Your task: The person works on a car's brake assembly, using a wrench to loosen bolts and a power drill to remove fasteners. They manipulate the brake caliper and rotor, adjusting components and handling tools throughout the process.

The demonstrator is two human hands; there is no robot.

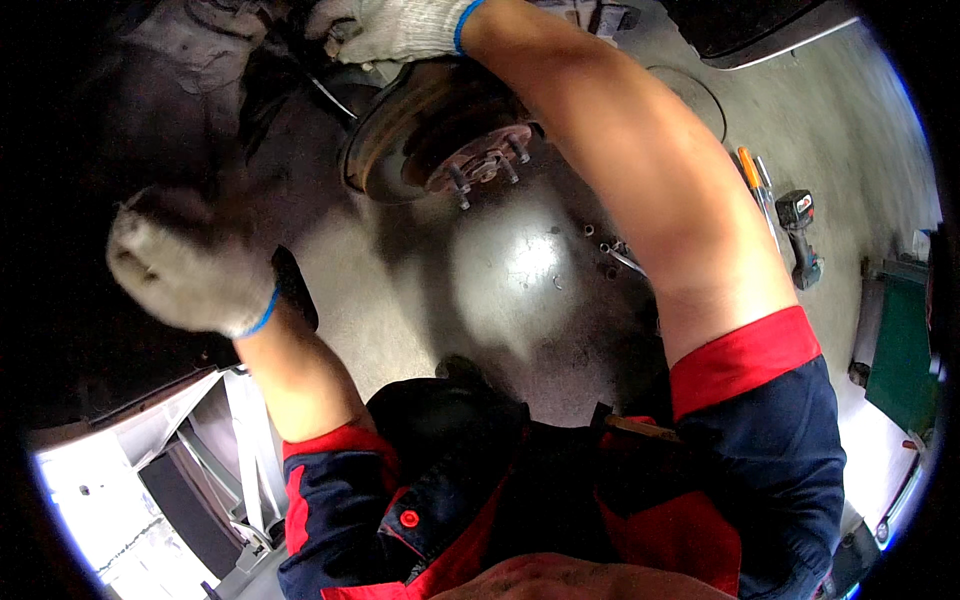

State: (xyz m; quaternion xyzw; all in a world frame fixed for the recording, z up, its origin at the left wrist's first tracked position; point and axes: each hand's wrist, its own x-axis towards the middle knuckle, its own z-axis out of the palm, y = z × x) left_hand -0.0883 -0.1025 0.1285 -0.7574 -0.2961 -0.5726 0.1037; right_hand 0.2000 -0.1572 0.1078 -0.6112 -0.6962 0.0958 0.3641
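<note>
A rusty brake disc [390, 150] with its hub and wheel studs [487, 170] sits in the upper middle. My right arm reaches over it, and my right hand [395, 28], in a white knit glove with a blue cuff, is at the disc's upper edge. Its fingers are curled; what they hold is hidden. My left hand [185, 265], in a matching glove, is raised at the left beside the dark wheel-well area, apart from the disc. Motion and shadow smear its fingers. A thin pale rod or cable [330, 98] shows beneath the right hand.
On the floor at the right lie a cordless power tool [802, 240] and an orange-handled tool [748, 168]. Small sockets and a wrench [625, 258] lie below the disc, partly behind my right arm. A green cabinet [900, 345] stands at the far right.
</note>
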